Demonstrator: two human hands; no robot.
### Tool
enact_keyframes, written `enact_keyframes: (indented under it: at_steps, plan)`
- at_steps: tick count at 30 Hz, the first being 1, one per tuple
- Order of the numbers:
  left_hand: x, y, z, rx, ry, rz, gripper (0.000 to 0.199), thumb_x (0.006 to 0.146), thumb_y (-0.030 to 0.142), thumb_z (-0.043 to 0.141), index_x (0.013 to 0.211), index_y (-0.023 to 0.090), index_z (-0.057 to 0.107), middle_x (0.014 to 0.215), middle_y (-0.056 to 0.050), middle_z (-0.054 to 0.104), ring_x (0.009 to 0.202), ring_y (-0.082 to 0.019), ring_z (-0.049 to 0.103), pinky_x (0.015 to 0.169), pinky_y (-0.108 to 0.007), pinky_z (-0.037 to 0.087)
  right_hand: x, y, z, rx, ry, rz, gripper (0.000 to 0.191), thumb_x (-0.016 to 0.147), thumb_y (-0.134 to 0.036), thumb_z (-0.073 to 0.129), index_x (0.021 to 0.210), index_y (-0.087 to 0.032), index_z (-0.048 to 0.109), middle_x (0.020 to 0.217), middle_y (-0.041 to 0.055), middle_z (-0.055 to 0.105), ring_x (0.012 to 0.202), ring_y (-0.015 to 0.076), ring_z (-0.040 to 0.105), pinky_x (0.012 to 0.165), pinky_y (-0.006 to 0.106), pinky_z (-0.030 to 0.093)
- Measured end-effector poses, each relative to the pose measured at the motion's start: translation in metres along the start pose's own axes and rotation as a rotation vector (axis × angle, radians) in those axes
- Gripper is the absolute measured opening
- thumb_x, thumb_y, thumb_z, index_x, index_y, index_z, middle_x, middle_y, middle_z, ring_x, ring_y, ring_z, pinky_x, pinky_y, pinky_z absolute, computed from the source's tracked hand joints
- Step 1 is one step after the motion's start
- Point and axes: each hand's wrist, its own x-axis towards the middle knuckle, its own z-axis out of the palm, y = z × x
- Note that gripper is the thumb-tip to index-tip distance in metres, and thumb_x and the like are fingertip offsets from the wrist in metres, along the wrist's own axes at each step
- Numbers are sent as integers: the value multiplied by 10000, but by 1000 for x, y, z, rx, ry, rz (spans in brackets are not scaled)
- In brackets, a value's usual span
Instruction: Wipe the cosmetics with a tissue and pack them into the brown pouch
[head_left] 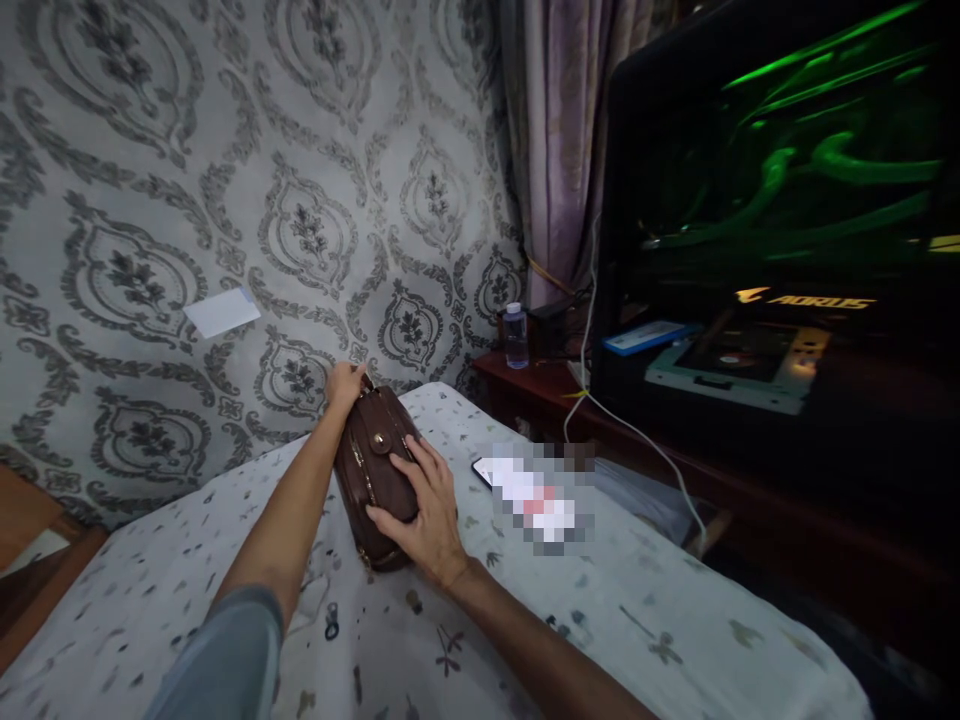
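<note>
Your left hand [345,388] gripped the seemingly unopened bag [379,475] by its far end; your right hand [426,505] lay open-fingered across it.

And there's a clear, white-capped plastic bottle [516,340], upright on the reddish wooden tabletop [546,380]! Purple fabric curtain [559,150] above it, big black panel [690,170] glowing green to its right, white rectangular card [222,313] well left, against grey patterned wallpaper [307,225].

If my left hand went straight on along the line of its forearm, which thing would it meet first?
Most likely the patterned wall, which lies ahead of your left hand, beyond the brown bag; how far away it is, one view cannot settle.
</note>
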Motion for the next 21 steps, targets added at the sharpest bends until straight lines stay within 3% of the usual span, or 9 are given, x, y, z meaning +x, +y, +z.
enact_keyframes:
  at_steps: [8,15,21]
  plan:
    - [-17,11,-6,-51,145,128,312,817,370,592,576,174,609,585,-34,643,683,-189,622,661,-251,435,1,-3,-2,-33,-54,21,781,750,-484,744,1425,-217,454,1492,130,472,1368,329,416,1114,541,386]
    - [-30,17,-12,-231,80,167,353,779,466,614,589,172,573,549,5,561,598,-142,543,611,-240,442,0,-3,-3,-103,-78,-9,683,845,-459,667,1449,-228,446,1513,118,445,1388,321,376,1110,536,390]
    - [-34,13,-12,-333,-9,132,458,716,622,632,655,170,581,596,-14,608,569,-139,562,569,-239,441,3,-2,-4,-106,-94,-13,679,836,-508,678,1418,-218,482,1490,118,481,1381,324,384,1115,545,388]
